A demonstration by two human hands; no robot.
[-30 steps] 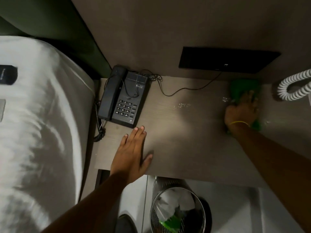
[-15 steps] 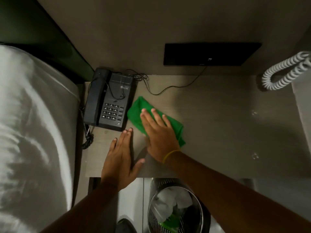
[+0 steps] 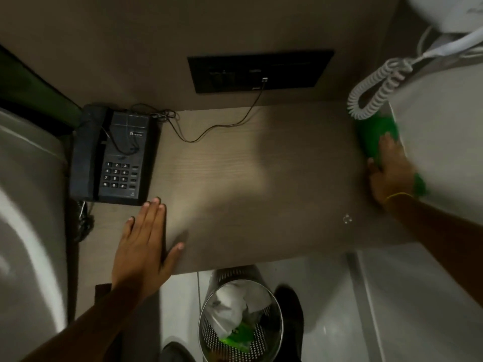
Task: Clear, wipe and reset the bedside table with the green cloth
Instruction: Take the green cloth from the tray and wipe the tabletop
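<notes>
The wooden bedside table fills the middle of the view. My right hand presses the green cloth flat against the tabletop at its far right edge, beside a white wall. The cloth sticks out beyond my fingers and again by my wrist. My left hand lies flat on the table near the front left, fingers spread, holding nothing. A black desk phone sits at the back left with its handset in the cradle.
A thin black cable runs from the phone to a dark wall socket panel. A white coiled cord hangs at the right. A mesh waste bin with rubbish stands below the table's front edge. White bedding lies left.
My right hand has swept the green cloth from beside the phone across the tabletop to the far right edge. My left hand stays flat in the same spot.
</notes>
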